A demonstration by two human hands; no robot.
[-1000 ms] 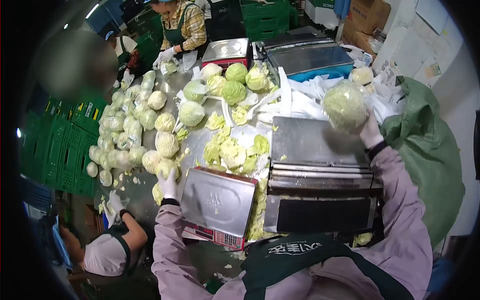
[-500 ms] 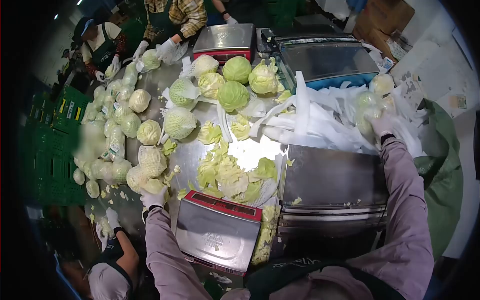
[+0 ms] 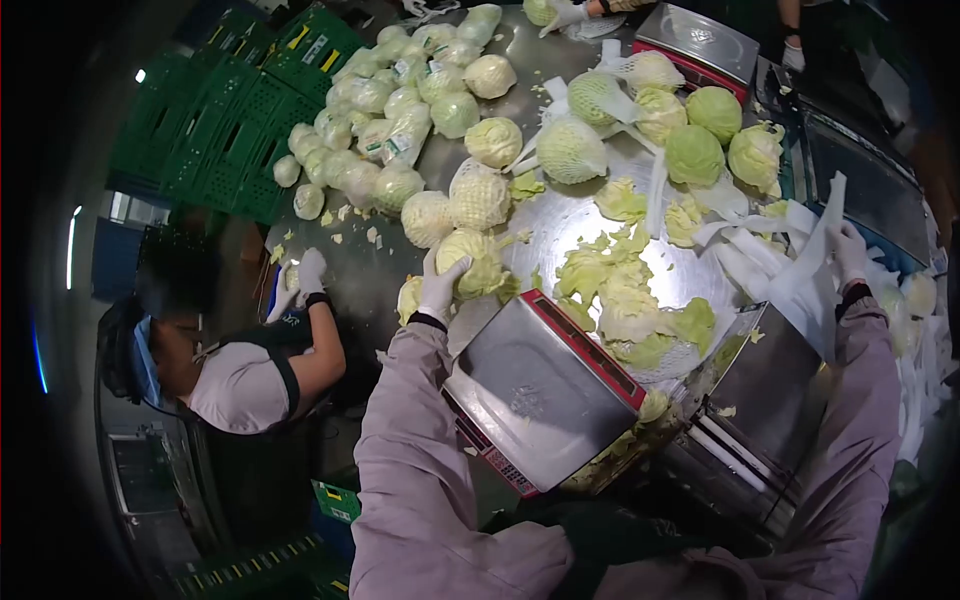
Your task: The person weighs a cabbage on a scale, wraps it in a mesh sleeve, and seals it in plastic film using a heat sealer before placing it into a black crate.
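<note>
My left hand, in a white glove, is closed on a pale green cabbage at the table's near left. Two net-wrapped cabbages, one of them this netted cabbage, lie just beyond it. My right hand, also gloved, is at the right among white foam net sleeves. Its fingers are closed around the edge of an upright foam sleeve, though the fingertips are partly hidden. Loose cabbage leaves lie between my hands.
A red-edged scale stands before me, with a metal machine to its right. Bagged cabbages are heaped at the back left. A co-worker works at the left; another scale stands at the back. Green crates are stacked beyond.
The view has swung left. My right hand has left the bagged cabbages and moved to the foam sleeves. My left hand has shifted its hold onto the bare cabbage.
</note>
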